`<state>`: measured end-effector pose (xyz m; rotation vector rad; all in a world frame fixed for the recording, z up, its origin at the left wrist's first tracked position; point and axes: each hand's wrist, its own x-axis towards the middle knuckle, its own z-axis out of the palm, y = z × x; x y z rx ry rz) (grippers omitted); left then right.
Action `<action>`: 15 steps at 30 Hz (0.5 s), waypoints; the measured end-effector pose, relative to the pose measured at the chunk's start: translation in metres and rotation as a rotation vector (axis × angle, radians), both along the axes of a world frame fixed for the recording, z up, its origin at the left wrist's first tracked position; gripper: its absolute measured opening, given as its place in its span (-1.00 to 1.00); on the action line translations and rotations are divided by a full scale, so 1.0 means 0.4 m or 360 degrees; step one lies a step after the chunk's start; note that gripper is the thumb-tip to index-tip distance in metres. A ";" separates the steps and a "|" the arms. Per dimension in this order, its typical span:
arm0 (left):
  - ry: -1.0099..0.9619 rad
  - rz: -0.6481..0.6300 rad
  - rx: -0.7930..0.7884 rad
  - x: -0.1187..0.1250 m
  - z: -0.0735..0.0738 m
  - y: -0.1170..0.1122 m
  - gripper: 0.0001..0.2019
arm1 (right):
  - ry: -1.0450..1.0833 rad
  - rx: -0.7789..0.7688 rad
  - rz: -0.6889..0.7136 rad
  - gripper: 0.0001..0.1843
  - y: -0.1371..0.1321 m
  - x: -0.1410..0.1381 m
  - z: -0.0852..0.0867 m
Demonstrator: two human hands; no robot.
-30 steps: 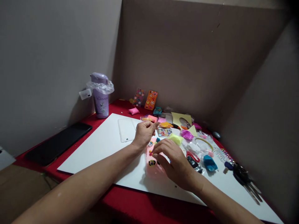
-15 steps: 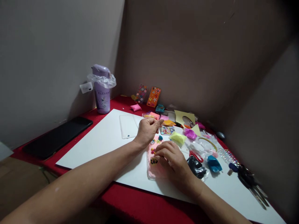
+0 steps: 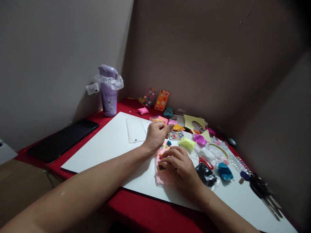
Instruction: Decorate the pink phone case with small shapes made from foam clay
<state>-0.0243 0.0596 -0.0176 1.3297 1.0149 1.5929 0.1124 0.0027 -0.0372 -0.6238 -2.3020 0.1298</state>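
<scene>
A pink phone case (image 3: 162,176) with small clay decorations lies on the white board (image 3: 109,145). My right hand (image 3: 179,168) rests on it, fingers bent, fingertips pressing a small decoration near the case's middle. My left hand (image 3: 156,134) hovers just above the case's far end, thumb and fingers pinched together on something too small to make out. A clear phone case (image 3: 135,130) lies flat to the left of my left hand.
Bags of coloured clay, yellow (image 3: 186,143), magenta (image 3: 199,139), black (image 3: 206,174) and blue (image 3: 224,171), lie to the right with red scissors (image 3: 206,161). Keys (image 3: 263,191) sit far right. A purple bottle (image 3: 109,92), two decorated cases (image 3: 162,99) and a black phone (image 3: 62,139) stand around the red table.
The view has shifted slightly. My right hand has lowered its fingers onto the pink case. My left hand keeps its pinch above the case.
</scene>
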 end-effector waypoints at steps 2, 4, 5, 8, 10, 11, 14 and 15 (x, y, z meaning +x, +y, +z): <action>0.0002 0.0001 0.0011 0.000 0.000 0.000 -0.55 | -0.0009 0.0018 -0.0014 -0.80 0.000 0.000 -0.001; -0.0002 0.0000 0.0020 0.000 0.000 -0.001 -0.54 | -0.0009 0.0026 -0.0019 -0.80 0.001 0.000 -0.003; -0.0006 -0.0003 0.0023 0.000 0.001 -0.001 -0.54 | -0.0002 0.0030 -0.0016 -0.80 0.001 0.000 -0.004; -0.0017 -0.0005 0.0013 0.000 0.002 -0.003 -0.54 | 0.0080 0.0036 -0.0001 -0.82 -0.002 0.004 -0.003; -0.0022 -0.0001 -0.0002 0.000 0.003 -0.004 -0.54 | 0.0183 0.0067 0.0003 -0.82 -0.011 0.010 0.003; -0.0025 0.0001 -0.0010 -0.001 0.003 -0.005 -0.55 | 0.0242 0.0093 -0.0006 -0.82 -0.016 0.014 0.006; -0.0049 -0.0027 -0.0040 -0.001 0.005 -0.007 -0.55 | 0.0404 0.0203 -0.0056 -0.83 -0.032 0.025 0.012; -0.0070 -0.0054 -0.0056 -0.002 0.006 -0.008 -0.56 | 0.0437 0.0231 -0.0076 -0.84 -0.035 0.027 0.012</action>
